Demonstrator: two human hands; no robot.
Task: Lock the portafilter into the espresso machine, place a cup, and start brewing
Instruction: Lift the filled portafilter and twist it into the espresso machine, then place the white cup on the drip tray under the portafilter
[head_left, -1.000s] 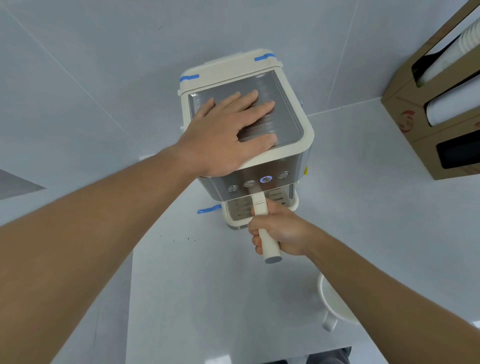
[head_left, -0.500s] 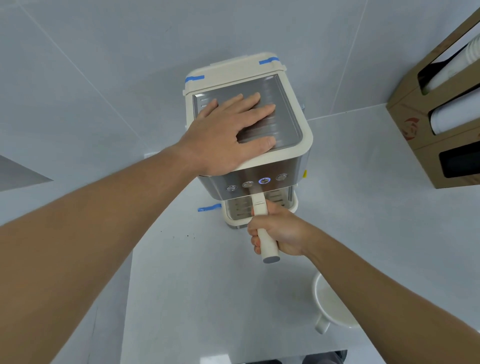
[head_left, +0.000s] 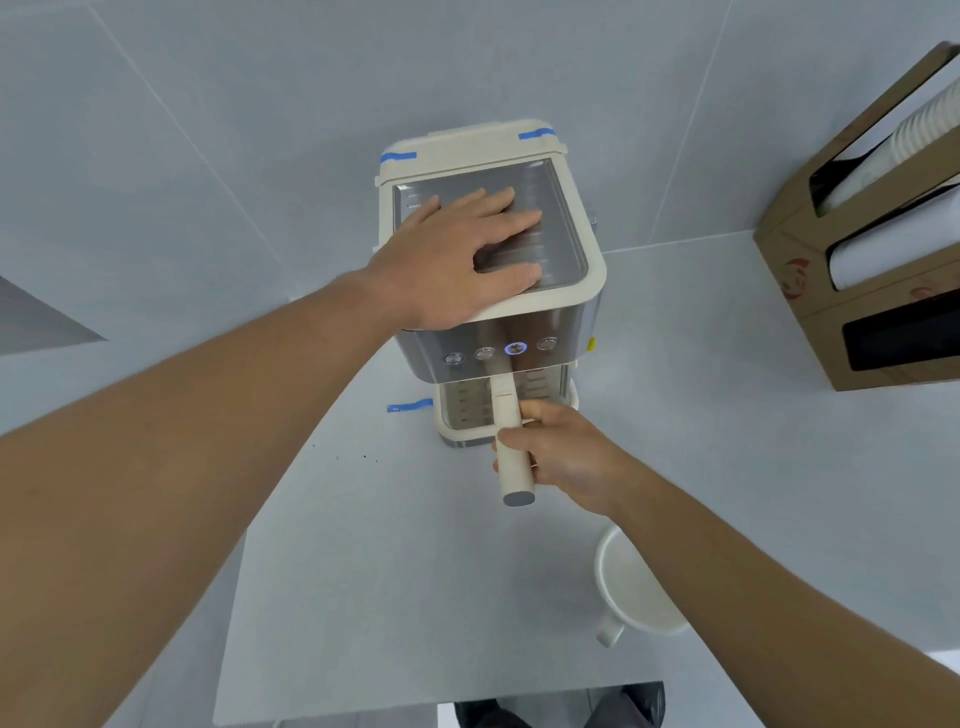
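left hand (head_left: 457, 260): bare, no rings | right hand (head_left: 566, 457): bare | 2 forearms: sleeveless | bottom edge: possibly dark trousers (head_left: 561, 709)

Left hand (head_left: 457, 260) flat, palm down; right hand (head_left: 563, 452) fisted.

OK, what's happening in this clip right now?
A person is fitting the portafilter into a cream and steel espresso machine. The left hand lies flat on the machine's top, bracing it, while the right hand grips the portafilter handle, which points straight out from under the front. One button glows blue. The white cup sits on the counter, partly behind the right forearm, not yet under the machine.
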